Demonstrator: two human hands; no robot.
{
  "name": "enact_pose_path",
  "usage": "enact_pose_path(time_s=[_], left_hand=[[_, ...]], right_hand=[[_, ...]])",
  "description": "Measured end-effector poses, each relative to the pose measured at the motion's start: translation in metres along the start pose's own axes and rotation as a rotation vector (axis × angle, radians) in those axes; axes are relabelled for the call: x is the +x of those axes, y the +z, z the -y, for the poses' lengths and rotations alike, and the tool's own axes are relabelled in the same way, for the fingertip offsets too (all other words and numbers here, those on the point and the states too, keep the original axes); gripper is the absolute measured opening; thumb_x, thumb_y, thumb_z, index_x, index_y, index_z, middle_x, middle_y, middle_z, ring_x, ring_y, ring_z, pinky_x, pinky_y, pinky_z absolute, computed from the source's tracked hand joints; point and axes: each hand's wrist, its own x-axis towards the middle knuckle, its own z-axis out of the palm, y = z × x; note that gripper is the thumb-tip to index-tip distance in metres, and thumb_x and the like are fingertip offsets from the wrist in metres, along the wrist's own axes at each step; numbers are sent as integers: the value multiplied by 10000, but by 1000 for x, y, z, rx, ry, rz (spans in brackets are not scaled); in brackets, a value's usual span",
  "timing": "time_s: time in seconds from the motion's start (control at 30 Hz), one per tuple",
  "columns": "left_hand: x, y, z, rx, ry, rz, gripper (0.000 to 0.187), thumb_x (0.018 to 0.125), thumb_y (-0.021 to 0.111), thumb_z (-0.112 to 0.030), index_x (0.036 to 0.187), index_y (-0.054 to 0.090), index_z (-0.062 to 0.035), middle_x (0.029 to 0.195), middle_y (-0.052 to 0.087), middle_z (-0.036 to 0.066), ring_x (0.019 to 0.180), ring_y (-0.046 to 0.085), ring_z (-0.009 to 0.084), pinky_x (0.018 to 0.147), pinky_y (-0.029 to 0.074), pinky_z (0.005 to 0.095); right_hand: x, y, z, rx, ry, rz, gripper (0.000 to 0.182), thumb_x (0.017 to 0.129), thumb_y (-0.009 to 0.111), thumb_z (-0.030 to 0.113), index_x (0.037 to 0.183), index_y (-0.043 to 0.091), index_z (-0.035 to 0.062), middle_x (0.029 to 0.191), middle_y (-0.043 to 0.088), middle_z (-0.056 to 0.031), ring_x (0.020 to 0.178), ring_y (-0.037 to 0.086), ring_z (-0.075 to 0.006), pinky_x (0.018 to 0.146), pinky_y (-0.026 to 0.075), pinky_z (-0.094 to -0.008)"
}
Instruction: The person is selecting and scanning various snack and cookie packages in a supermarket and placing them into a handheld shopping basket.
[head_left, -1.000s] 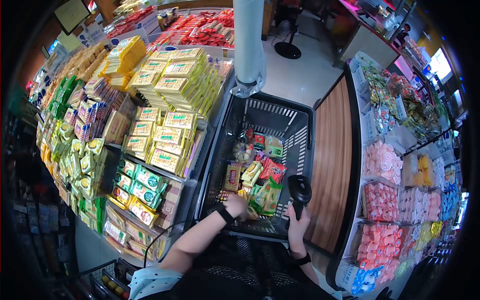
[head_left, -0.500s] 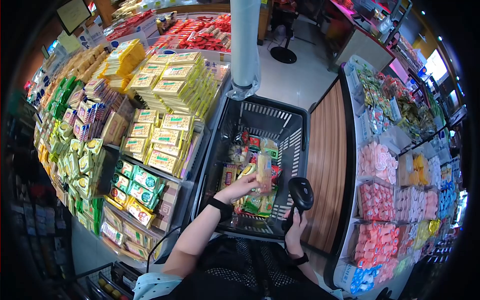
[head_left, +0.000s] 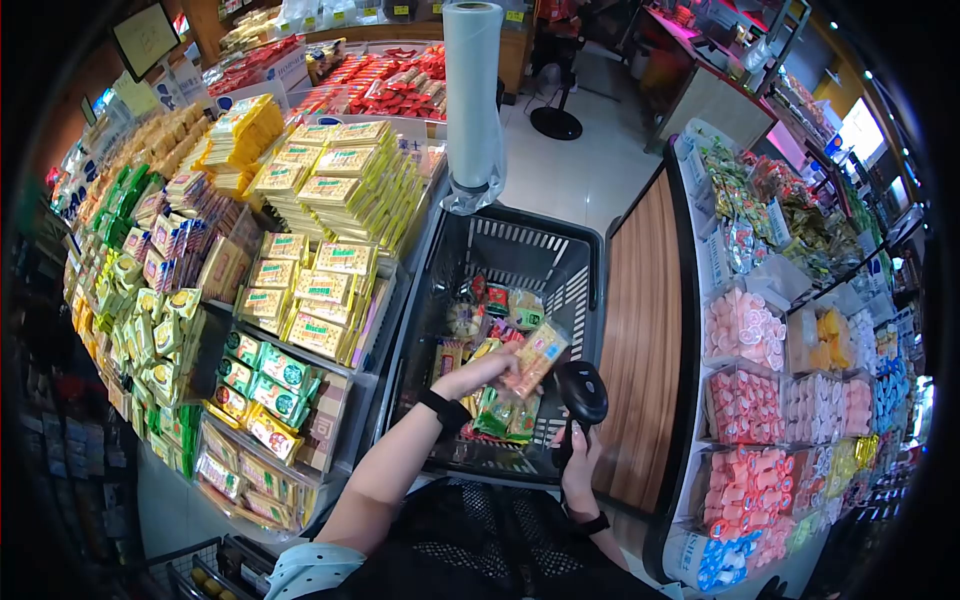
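Over the black shopping basket (head_left: 540,226), my left hand (head_left: 484,373) grips a flat, clear-wrapped biscuit packet (head_left: 541,350), which is tilted up to the right. My right hand (head_left: 577,466) is wrapped round the handle of a black handheld barcode scanner (head_left: 581,391) at the basket's right side. The scanner's head is close to the packet's lower right edge and overlaps it in this view. Several snack packets in green, red and yellow wrapping (head_left: 507,414) lie in the basket beneath my left hand.
Stacked yellow biscuit packs (head_left: 345,188) fill a tiered display on the left. A plastic bag roll (head_left: 472,95) stands upright behind the basket. To the right are a wood-grain panel (head_left: 640,350) and bins of pink wrapped sweets (head_left: 745,325). A round black stand base (head_left: 556,123) sits on the floor beyond.
The biscuit packet has turned from nearly upright to leaning right, its face now more toward me. The scanner has come slightly left and lower, closer to it. The view has shifted a little.
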Motion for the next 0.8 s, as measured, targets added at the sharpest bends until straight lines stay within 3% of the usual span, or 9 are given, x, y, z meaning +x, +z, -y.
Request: enact_pose_path(time_s=[0.03, 0.07, 0.2, 0.4, 0.47, 0.5, 0.57, 0.73, 0.8], left_hand=[[2, -3, -5, 179, -35, -72, 507, 770, 382, -56, 1277, 375, -46, 1058, 571, 96, 883, 578, 151, 724, 464, 259], [1, -5, -8, 305, 72, -140, 461, 754, 366, -53, 1214, 392, -26, 882, 592, 118, 691, 607, 174, 582, 504, 274], [3, -10, -42, 613, 67, -199, 428, 736, 383, -60, 1141, 496, 18, 906, 590, 124, 832, 553, 186, 751, 429, 291], [4, 2, -56, 670, -3, -172, 502, 684, 414, -72, 1176, 489, -2, 893, 592, 116, 801, 551, 198, 702, 428, 290], [3, 0, -53, 692, -10, -180, 484, 690, 428, -67, 1165, 487, 10, 899, 592, 117, 795, 553, 189, 693, 434, 299], [0, 2, -53, 693, -8, -184, 484, 690, 428, -67, 1165, 487, 10, 899, 592, 117, 795, 553, 189, 693, 434, 299], [-10, 7, -52, 593, 47, -150, 451, 709, 430, -69, 1148, 486, 16, 905, 593, 119, 796, 553, 183, 690, 440, 297], [-73, 27, -43, 956, 60, -253, 401, 812, 431, -183, 1169, 420, 0, 845, 615, 169, 772, 598, 303, 709, 457, 398], [-112, 37, -46, 1150, -25, -258, 427, 845, 411, -241, 1215, 357, -35, 872, 598, 205, 781, 583, 379, 705, 447, 438]], right_hand=[[1, -2, -3, -91, -14, 12, 227, 843, 475, 173, 963, 549, -5, 875, 527, -83, 725, 522, -157, 680, 439, -297], [0, -3, -5, -108, 12, -15, 170, 817, 497, 145, 857, 578, 0, 974, 505, -91, 806, 521, -166, 734, 428, -306], [-2, 8, 25, 9, 94, -18, 153, 817, 498, 141, 805, 578, 11, 930, 526, -88, 888, 504, -173, 789, 409, -328], [1, 5, 27, -384, -62, 28, 151, 828, 502, 160, 797, 580, 35, 725, 580, -60, 962, 467, -223, 873, 343, -382], [4, 3, 15, -336, -187, 48, 186, 865, 465, 131, 925, 569, -11, 690, 517, -38, 629, 529, -123, 585, 445, -270], [2, 5, 17, -334, -190, 52, 186, 865, 465, 131, 925, 569, -11, 690, 517, -38, 629, 529, -123, 585, 445, -270], [-2, 10, 20, -252, -30, -25, 215, 816, 508, 167, 644, 559, 49, 688, 570, -73, 912, 457, -266, 871, 322, -372], [-19, 19, 32, -151, -7, -74, 159, 886, 450, 94, 931, 547, -24, 715, 518, -31, 545, 496, -83, 562, 417, -234], [-24, 16, 25, -167, 40, -83, 208, 889, 444, 135, 847, 560, -32, 698, 509, -52, 640, 498, -135, 630, 407, -289]])
